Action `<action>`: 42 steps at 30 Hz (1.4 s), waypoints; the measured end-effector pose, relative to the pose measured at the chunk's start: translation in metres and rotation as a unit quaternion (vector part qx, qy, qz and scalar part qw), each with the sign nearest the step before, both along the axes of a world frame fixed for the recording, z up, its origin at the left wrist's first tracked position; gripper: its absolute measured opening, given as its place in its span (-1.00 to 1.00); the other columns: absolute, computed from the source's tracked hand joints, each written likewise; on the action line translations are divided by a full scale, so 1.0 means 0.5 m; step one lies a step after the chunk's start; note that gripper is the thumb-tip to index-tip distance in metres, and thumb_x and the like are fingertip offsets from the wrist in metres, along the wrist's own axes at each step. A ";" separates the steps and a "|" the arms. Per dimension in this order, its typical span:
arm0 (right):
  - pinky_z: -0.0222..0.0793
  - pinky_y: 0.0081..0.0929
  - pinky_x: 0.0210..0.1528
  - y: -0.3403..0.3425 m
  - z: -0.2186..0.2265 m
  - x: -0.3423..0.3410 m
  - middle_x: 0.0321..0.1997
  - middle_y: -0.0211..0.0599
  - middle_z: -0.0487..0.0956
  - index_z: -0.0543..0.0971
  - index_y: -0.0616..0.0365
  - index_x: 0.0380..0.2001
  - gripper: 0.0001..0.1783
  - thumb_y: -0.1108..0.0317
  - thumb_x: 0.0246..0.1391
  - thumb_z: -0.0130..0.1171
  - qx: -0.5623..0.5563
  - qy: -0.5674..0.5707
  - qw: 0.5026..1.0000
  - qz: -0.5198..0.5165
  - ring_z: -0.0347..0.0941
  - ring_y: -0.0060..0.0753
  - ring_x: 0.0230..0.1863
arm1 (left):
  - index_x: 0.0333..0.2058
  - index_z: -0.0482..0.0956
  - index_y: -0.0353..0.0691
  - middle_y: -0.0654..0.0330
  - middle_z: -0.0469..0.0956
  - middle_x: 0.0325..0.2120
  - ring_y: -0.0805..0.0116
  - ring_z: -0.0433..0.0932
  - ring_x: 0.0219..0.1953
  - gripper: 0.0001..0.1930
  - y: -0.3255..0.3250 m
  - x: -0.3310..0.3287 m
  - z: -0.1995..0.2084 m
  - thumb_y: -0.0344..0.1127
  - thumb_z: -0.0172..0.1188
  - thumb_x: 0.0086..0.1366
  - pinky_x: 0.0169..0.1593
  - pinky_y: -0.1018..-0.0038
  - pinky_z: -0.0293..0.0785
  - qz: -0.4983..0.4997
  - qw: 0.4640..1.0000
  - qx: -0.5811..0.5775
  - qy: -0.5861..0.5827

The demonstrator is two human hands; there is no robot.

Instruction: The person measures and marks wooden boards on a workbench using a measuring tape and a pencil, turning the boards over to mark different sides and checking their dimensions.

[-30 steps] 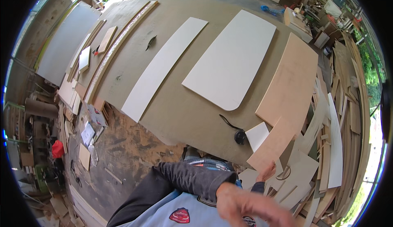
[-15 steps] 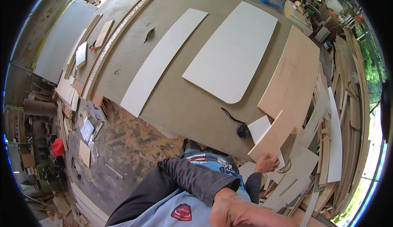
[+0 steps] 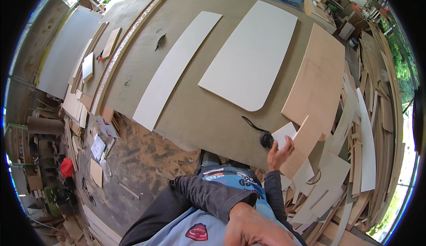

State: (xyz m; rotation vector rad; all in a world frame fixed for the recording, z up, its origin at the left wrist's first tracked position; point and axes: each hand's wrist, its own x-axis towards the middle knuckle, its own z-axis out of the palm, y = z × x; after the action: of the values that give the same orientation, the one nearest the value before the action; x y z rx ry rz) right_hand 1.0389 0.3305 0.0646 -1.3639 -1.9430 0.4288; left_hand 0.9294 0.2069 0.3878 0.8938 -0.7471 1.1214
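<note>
My right hand is at the front right of the table, thumb and fingers apart and holding nothing I can see. It lies over the left edge of a narrow light-brown board and a small white panel. Just left of the fingertips sits a black tape measure with a dark strap. My left arm crosses my body in a dark sleeve. The left hand is close at the lower edge, its fingers cut off from sight. Beyond lie a large white panel and a wide light-brown board.
A long white strip and a bent screw-like dark item lie on the grey-brown worktable. A long edged strip runs along its left side. Wood offcuts crowd the right. Papers lie on the floor at left.
My right hand has let go of the narrow board's near end and moved up and left, beside the tape measure. My left hand stays at the lower edge.
</note>
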 end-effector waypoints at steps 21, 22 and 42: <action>0.21 0.05 0.28 0.068 -0.058 -0.282 0.24 0.02 0.40 0.37 0.19 0.21 -0.26 0.19 -0.04 0.34 -0.095 -0.138 0.971 -0.168 0.28 0.16 0.24 | 0.40 0.19 -0.20 -0.27 0.16 0.22 -0.32 0.09 0.32 0.28 -0.379 -0.870 -0.728 0.47 0.47 -0.18 0.29 -0.24 0.02 0.495 -0.128 -0.422 0.749; 0.22 0.05 0.27 0.028 -0.030 -0.271 0.25 0.01 0.38 0.38 0.17 0.21 -0.26 0.21 -0.05 0.34 -0.096 -0.189 0.960 -0.184 0.28 0.15 0.25 | 0.39 0.21 -0.19 -0.26 0.16 0.21 -0.31 0.10 0.31 0.23 -0.377 -0.857 -0.721 0.44 0.47 -0.15 0.28 -0.22 0.03 0.498 -0.118 -0.432 0.742; 0.59 -0.44 0.02 -0.136 0.024 -0.295 0.00 -0.28 0.55 0.50 0.24 0.00 -0.64 0.36 0.20 0.33 -0.405 0.563 0.718 -0.057 0.56 -0.42 -0.06 | -0.03 0.61 -0.35 0.16 0.62 -0.28 0.48 0.58 -0.28 -0.60 0.065 -0.382 -0.602 -0.17 0.38 0.31 -0.21 0.52 0.52 0.461 0.525 -0.326 0.637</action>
State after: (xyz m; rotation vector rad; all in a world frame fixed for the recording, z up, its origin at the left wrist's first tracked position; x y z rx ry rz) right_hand 0.8916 0.2626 0.0766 -1.1577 -0.5927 1.7137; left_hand 0.7384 0.2394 0.0870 1.1212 1.4984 1.0666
